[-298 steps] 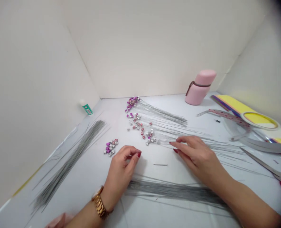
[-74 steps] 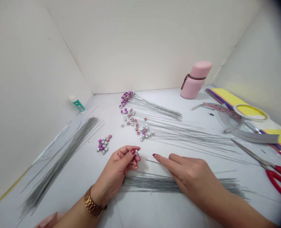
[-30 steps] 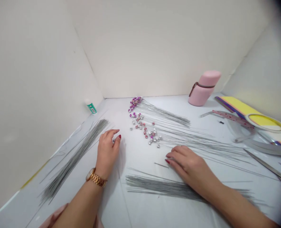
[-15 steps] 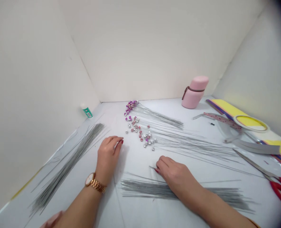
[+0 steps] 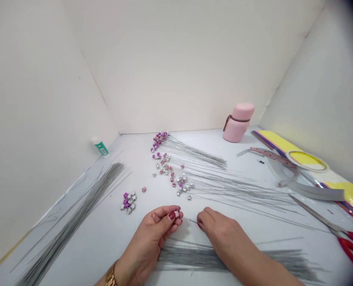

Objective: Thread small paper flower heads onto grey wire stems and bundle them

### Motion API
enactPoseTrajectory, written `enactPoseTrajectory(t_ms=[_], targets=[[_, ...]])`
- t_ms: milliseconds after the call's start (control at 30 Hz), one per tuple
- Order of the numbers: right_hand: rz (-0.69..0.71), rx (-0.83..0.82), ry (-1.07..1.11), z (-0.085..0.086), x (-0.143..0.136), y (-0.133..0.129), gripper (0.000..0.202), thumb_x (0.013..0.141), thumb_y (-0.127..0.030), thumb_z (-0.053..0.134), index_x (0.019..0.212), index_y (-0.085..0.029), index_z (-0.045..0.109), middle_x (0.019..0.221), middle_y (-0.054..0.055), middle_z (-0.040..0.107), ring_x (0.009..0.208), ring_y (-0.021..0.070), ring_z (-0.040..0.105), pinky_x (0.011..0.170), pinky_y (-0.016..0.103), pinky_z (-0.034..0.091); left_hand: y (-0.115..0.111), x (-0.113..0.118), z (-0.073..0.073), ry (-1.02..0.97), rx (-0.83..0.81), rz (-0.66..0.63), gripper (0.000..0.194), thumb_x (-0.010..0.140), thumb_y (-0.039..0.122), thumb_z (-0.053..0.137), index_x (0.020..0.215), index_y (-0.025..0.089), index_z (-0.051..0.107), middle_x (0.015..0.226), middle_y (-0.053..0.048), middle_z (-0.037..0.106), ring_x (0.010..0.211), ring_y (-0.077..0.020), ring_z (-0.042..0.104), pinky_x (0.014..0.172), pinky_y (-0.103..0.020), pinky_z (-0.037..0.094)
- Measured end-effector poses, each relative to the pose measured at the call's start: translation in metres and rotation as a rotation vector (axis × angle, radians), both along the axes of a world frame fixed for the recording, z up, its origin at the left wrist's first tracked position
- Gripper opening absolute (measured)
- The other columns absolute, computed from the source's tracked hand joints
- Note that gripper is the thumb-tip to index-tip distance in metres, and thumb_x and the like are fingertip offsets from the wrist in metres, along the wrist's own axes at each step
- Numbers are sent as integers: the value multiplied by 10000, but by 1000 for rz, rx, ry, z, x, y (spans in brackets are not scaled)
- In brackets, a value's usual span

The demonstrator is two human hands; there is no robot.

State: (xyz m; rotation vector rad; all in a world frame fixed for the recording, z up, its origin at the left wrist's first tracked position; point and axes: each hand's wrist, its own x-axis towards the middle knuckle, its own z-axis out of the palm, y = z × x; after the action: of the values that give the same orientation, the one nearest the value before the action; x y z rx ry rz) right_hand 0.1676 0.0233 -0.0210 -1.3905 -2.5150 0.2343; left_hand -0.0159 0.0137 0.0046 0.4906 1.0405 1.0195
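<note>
A small pink star bead (image 5: 177, 214) is pinched between thumb and fingers of my left hand (image 5: 161, 228). To its right, my right hand (image 5: 216, 224) is closed on a thin grey wire (image 5: 193, 221), whose end points toward the star; the two are apart. Beneath both hands lies a bundle of straight grey wires (image 5: 191, 258). A small pile of purple and silver stars (image 5: 128, 202) sits left of my left hand, with a single pink star (image 5: 144, 189) near it.
Star-tipped wires (image 5: 224, 180) spread across the middle, with a purple-tipped bunch (image 5: 160, 141) behind. Another wire bundle (image 5: 84, 210) lies at left near a green-labelled tube (image 5: 101, 148). A pink flask (image 5: 237, 125), a tape roll (image 5: 307, 160) and red-handled scissors (image 5: 337, 229) are at right.
My left hand has moved right and toward me and now holds a pink star. The loose star pile it hid is visible. My right hand still holds the wire. The view has shifted slightly.
</note>
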Motion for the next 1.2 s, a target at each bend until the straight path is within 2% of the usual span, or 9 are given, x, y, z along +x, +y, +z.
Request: enactPoseTrajectory(t_ms=[133, 233, 333, 500, 667, 1000, 1100, 1200], targets=[[-95, -164, 245, 10, 1, -2, 135, 865, -140, 342, 788, -205, 430, 616, -21, 528, 524, 128, 512, 513, 230, 377, -3, 0, 0, -97, -78, -24, 121, 709, 128, 653, 829, 136, 662, 843, -52, 672, 741, -82, 607, 749, -159, 476], [-46, -294, 454, 20, 1, -7, 146, 890, -176, 294, 911, -212, 434, 575, -49, 507, 482, 103, 491, 491, 196, 376, -6, 2, 1, -147, -95, -64, 100, 724, 123, 638, 822, 133, 653, 839, -60, 677, 746, -86, 613, 760, -170, 477], [24, -329, 542, 26, 0, -13, 170, 889, -187, 312, 937, -225, 470, 623, -44, 522, 534, 90, 502, 526, 177, 384, -8, 3, 2, -140, -90, -100, 120, 734, 132, 630, 854, 132, 644, 807, -57, 680, 723, -85, 614, 736, -167, 478], [86, -343, 515, 28, -1, -16, 216, 884, -167, 317, 864, -224, 524, 658, -36, 545, 570, 88, 496, 557, 178, 379, -8, 5, 2, -101, -72, -128, 79, 726, 145, 640, 800, 118, 647, 754, -36, 664, 706, -75, 600, 706, -149, 468], [107, -302, 478, 28, -1, -16, 239, 884, -152, 322, 843, -218, 548, 680, -22, 578, 601, 98, 520, 588, 193, 385, -7, 5, 1, -91, -97, -166, 90, 739, 182, 629, 819, 140, 640, 725, -24, 651, 611, -50, 573, 602, -130, 460], [139, -250, 383, 28, -1, -15, 239, 873, -125, 323, 824, -212, 541, 684, -8, 597, 612, 107, 540, 596, 201, 384, -10, 6, 1, -30, -68, -184, 105, 719, 193, 648, 798, 126, 664, 722, -26, 638, 630, -54, 545, 644, -145, 439], [148, -199, 324, 28, 1, -16, 238, 855, -107, 331, 815, -209, 543, 657, -9, 594, 594, 114, 540, 577, 208, 371, -8, 6, 3, 60, -16, -221, 117, 728, 229, 635, 794, 137, 663, 703, -17, 635, 637, -64, 537, 648, -156, 427], [164, -59, 240, 26, 3, -19, 243, 820, -74, 338, 796, -196, 547, 603, -3, 574, 539, 130, 514, 533, 233, 338, -6, 5, 4, 274, 113, -270, 131, 734, 254, 622, 798, 148, 665, 675, -12, 627, 649, -88, 535, 646, -175, 422]])
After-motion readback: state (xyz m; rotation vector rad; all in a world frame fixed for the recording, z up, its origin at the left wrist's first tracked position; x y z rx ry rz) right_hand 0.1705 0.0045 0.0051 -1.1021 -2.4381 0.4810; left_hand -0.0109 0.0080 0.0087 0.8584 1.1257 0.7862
